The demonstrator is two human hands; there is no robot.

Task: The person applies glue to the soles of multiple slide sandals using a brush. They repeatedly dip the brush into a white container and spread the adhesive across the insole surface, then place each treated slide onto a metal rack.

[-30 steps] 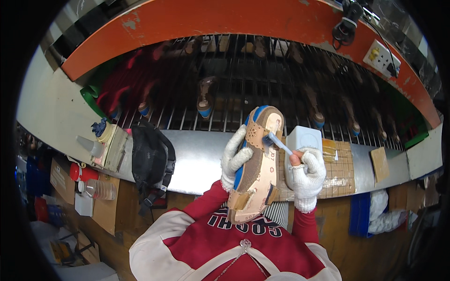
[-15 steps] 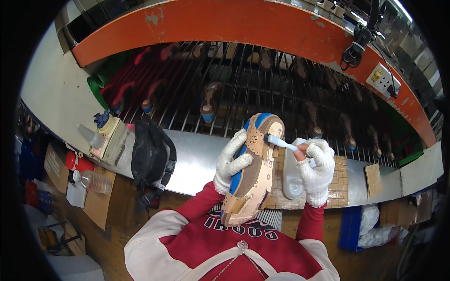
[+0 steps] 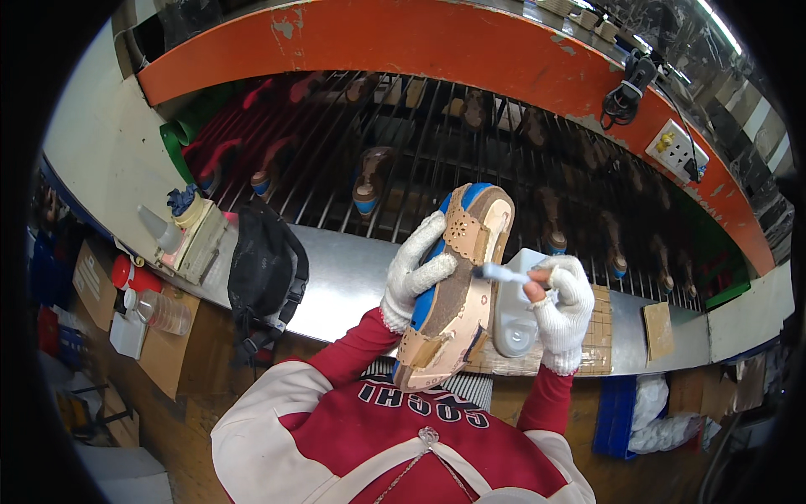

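Observation:
My left hand (image 3: 416, 273), in a white knit glove, grips a tan shoe upper on a blue last (image 3: 457, 281), held sole side up in front of my chest. In a matching glove, my right hand (image 3: 561, 307) pinches a small white brush (image 3: 504, 273), and its tip touches the tan bottom of the shoe near the middle. A white plastic container (image 3: 516, 323) stands on a tan board (image 3: 600, 340) just behind the right hand.
A steel ledge (image 3: 336, 281) runs across in front of me, with a black pouch (image 3: 264, 269) hanging over it and a glue bottle in a box (image 3: 189, 235) at the left. Behind is a barred rack (image 3: 420, 143) with several shoes on lasts under an orange rail (image 3: 470, 42).
The shoe and both hands have shifted slightly right and up. The brush has moved along the sole, from near the upper end toward the middle.

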